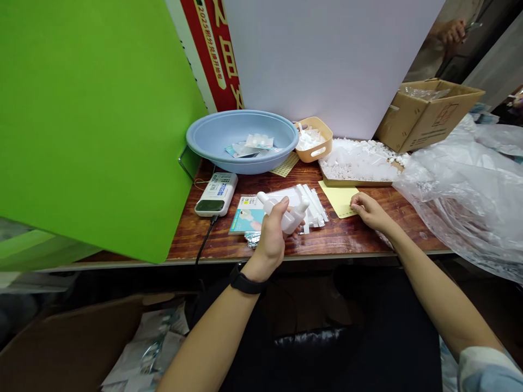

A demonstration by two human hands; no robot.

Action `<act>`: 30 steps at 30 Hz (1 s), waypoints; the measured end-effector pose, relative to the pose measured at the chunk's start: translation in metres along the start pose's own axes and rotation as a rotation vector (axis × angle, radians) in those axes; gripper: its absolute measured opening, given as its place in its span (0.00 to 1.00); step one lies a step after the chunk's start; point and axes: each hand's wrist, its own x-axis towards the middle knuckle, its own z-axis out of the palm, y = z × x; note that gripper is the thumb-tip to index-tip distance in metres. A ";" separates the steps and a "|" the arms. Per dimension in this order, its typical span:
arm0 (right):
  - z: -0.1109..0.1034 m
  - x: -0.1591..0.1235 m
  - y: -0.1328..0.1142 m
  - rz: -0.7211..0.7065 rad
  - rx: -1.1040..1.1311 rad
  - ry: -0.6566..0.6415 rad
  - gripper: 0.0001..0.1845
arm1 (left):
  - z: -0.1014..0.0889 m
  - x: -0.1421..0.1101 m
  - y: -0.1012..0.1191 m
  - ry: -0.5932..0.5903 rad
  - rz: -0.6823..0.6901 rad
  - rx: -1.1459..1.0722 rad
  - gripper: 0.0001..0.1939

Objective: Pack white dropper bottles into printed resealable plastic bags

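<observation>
My left hand (pixel 272 234) is shut on a white plastic dropper bottle (pixel 289 215), which lies tilted across my palm with its nozzle pointing left. Under that hand, on the table, lie a printed blue-and-white card (pixel 245 215) and a bundle of white plastic strips (pixel 314 204). A crumpled silver foil packet (pixel 252 238) pokes out below the card. My right hand (pixel 368 211) rests on the wooden table, fingers curled together, with its fingertips at the edge of a yellow paper sheet (pixel 339 199).
A blue plastic basin (pixel 241 160) holding packets, a tan basket (pixel 314 139) and a tray of white pieces (pixel 359 163) stand at the back. A white electronic unit (pixel 216 194) trails a black cable. A green board (pixel 90 120), cardboard box (pixel 429 115), clear plastic bag (pixel 461 190) and a co-worker's hand (pixel 451 32) surround the table.
</observation>
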 end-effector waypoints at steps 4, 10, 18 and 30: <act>0.015 -0.010 -0.075 -0.123 0.108 0.137 0.07 | 0.011 -0.003 0.000 -0.092 -0.180 -0.149 0.25; 0.052 -0.019 -0.148 -0.267 0.165 0.208 0.04 | 0.029 -0.004 -0.003 -0.096 -0.210 -0.443 0.19; 0.068 -0.004 -0.147 -0.178 0.242 0.186 0.06 | 0.038 -0.003 -0.008 0.019 -0.135 -0.656 0.16; 0.071 -0.001 -0.151 -0.163 0.216 0.180 0.08 | 0.044 -0.006 -0.007 0.015 -0.124 -0.642 0.15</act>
